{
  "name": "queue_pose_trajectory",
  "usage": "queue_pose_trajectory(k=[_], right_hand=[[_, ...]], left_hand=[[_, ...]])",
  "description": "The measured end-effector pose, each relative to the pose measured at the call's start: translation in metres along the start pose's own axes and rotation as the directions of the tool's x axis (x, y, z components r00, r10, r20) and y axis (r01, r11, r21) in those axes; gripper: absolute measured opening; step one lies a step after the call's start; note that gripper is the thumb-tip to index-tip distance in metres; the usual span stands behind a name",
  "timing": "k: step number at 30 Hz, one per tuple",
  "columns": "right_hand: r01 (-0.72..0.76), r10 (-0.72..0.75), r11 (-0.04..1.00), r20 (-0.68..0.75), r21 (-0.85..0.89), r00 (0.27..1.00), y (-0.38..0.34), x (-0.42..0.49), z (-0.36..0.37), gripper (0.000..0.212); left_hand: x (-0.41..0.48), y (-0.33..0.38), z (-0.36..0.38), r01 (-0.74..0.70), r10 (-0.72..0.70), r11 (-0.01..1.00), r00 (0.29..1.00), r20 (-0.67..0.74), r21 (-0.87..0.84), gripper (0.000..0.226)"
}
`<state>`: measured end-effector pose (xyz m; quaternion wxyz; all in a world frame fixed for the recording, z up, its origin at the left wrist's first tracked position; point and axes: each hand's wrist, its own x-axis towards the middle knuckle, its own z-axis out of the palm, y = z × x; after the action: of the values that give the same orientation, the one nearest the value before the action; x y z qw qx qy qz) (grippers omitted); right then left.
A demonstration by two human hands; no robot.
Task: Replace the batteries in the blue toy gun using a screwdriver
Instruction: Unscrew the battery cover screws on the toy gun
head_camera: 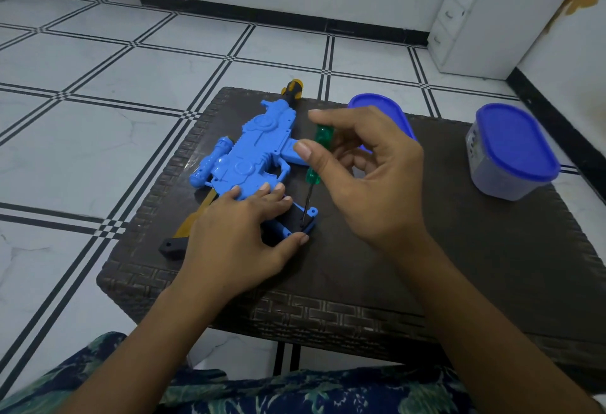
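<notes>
Fingers (pixel 262 195) of left hand (pixel 236 240) laid nearly straight across the gun (pixel 252 154), pressing it onto the table (pixel 475 266), clasping nothing. Thumb stretched along the near side of the grip, tip against the grip's end. Fingers (pixel 341 118) of right hand (pixel 377 184) curled round the green handle of the screwdriver (pixel 323 136), thumb pinching it from the left, forefinger reaching over the top. Shaft sloping down from that pinch, tip set in the dark recess at the grip's end, just beyond the left thumb tip.

Gun flat on its side. Blue body just beyond the left fingertips and left of the right thumb. Yellow-and-black muzzle further off, beyond both hands. Yellow stock with black butt running out from under the left hand toward the near left.

Right of the right fingers, well apart, a tub (pixel 511 164) with blue cover on; walls cloudy, contents impossible to tell. Directly behind the right fingers a blue lid (pixel 377 107), mostly hidden by the hand; whether on a tub, impossible to tell.

Muzzle reaching the table's far edge; butt close to the left edge. Stretch of tabletop between right hand and tub, and on the near side of both wrists. Around the table, white tiled floor (pixel 98 118) with black lines. Beyond the tub, a white drawer unit (pixel 465 20) against the wall. Patterned cloth (pixel 295 394) nearest of all, below both forearms.
</notes>
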<state>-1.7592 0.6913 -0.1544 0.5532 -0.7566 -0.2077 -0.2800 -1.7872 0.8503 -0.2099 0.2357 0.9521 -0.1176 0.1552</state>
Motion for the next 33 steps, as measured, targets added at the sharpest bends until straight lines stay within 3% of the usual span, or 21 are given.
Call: queue_pose_trajectory(k=[5,11,18,21,26,29,33], right_hand=[[0.1,-0.09,0.991,0.098,-0.094,0.991,0.003,0.001,-0.002,0.025],[0.033,-0.022,0.998,0.213,-0.048,0.977,0.0,0.004,-0.005,0.029],[-0.055,0.057,0.998,0.128,-0.013,0.99,0.001,0.001,-0.012,0.025],[-0.01,0.014,0.999,0.107,-0.035,0.994,0.0,0.0,-0.011,0.025],[0.079,-0.075,0.997,0.2,-0.012,0.977,-0.01,-0.008,-0.002,0.028],[-0.007,-0.007,0.999,0.248,0.052,0.969,-0.014,-0.009,0.0,0.03],[-0.112,0.082,0.98,0.184,0.163,0.98,-0.015,-0.007,-0.005,0.024]], left_hand=[[0.001,-0.001,0.001,-0.003,0.003,1.0,1.0,0.0,0.012,0.055],[0.001,-0.004,0.003,-0.005,0.005,1.0,1.0,0.02,0.002,0.061],[0.002,-0.002,0.002,0.007,-0.007,1.0,0.999,0.041,0.0,0.065],[0.002,-0.002,0.001,0.013,-0.013,1.0,0.999,0.048,0.013,0.066],[0.003,-0.003,0.003,0.008,-0.01,1.0,0.999,0.052,0.03,0.065],[0.003,-0.004,0.004,0.012,-0.013,1.0,0.998,0.067,0.023,0.069],[0.003,-0.004,0.003,0.011,-0.012,1.0,0.998,0.054,0.014,0.065]])
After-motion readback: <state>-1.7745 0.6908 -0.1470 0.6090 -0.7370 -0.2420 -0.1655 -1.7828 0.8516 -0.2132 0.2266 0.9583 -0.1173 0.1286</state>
